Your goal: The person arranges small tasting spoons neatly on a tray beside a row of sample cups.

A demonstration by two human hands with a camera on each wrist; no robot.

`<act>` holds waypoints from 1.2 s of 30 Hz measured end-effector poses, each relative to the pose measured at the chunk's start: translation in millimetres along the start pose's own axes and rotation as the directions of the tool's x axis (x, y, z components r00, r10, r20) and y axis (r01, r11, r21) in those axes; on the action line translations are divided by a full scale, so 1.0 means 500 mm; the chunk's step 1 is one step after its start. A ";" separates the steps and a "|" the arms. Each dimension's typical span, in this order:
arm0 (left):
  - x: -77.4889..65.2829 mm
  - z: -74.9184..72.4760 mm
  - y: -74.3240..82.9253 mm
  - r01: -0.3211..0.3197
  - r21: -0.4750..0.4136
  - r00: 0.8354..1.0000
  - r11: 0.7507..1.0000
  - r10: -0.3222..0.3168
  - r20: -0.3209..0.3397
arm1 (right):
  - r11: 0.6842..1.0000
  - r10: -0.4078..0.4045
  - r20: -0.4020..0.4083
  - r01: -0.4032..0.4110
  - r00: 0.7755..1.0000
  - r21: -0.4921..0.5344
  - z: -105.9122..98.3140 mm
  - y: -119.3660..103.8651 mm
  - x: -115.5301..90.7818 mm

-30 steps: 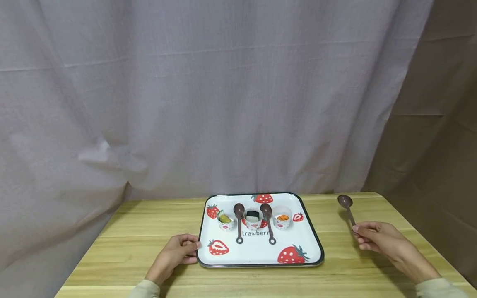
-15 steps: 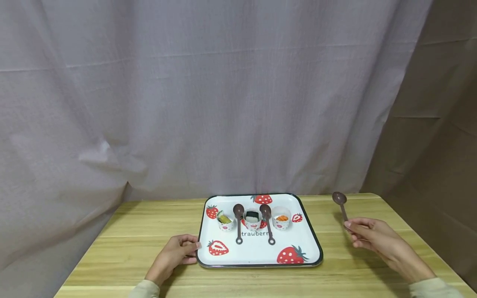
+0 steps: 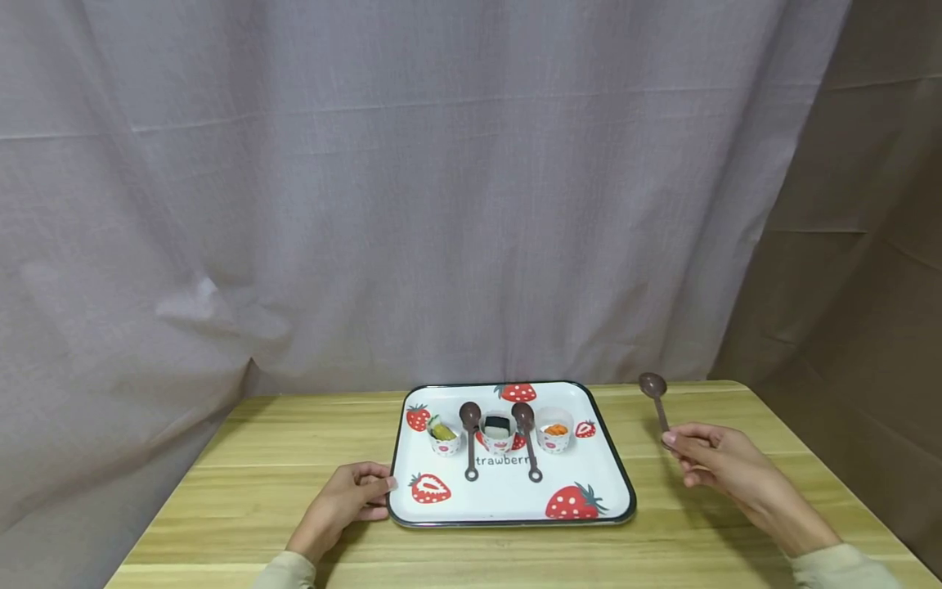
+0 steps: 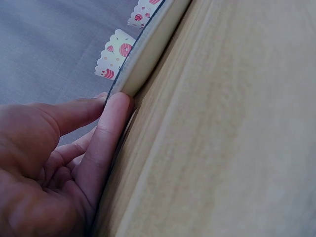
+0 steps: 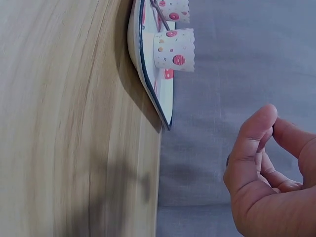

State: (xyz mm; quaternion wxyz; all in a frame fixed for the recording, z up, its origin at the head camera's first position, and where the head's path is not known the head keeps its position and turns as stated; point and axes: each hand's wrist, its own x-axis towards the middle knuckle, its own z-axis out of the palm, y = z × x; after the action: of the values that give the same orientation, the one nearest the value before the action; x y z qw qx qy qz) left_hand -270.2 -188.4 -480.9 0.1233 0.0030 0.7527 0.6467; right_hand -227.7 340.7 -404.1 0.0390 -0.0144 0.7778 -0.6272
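Observation:
A white strawberry-print tray with a dark rim lies on the table. My left hand pinches its left rim, thumb on top; the left wrist view shows fingertips at the tray's edge. On the tray stand a paper cup with green food, one with a rice ball, and one with orange pieces. Two brown spoons lie between the cups. To the tray's right, my right hand holds a third brown spoon by its handle, bowl upward, above the table.
The wooden table extends on both sides of the tray. A grey curtain hangs behind its far edge, and darker cloth hangs at the right. The right hand's shadow falls on the wood.
My right hand has moved left toward the tray with the spoon, whose bowl has risen slightly. The left hand stays at the tray's rim.

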 end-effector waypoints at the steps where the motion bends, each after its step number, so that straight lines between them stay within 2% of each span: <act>1: 0.000 0.000 0.001 0.001 0.000 1.000 1.000 -0.001 -0.002 | 1.000 -0.005 0.001 0.005 1.000 -0.003 0.003 -0.002 0.001; 16: 0.004 0.003 0.007 0.011 0.005 1.000 1.000 -0.011 -0.017 | 0.997 0.007 0.021 -0.006 1.000 -0.074 0.046 -0.027 0.014; 28: -0.002 -0.002 0.007 0.008 -0.003 1.000 1.000 -0.008 0.003 | 0.999 -0.010 0.041 0.012 0.999 -0.048 0.071 -0.025 0.029; 36: -0.005 -0.001 0.007 0.005 -0.005 1.000 1.000 -0.005 0.010 | 0.997 -0.023 0.053 0.027 0.998 -0.079 0.077 -0.008 0.034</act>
State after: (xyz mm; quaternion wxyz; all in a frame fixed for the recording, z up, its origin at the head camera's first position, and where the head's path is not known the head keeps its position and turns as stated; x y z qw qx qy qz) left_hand -268.6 -188.8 -477.0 0.1287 0.0042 0.7506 0.6481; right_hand -241.9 301.0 -409.3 0.0508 -0.0418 0.8006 -0.5955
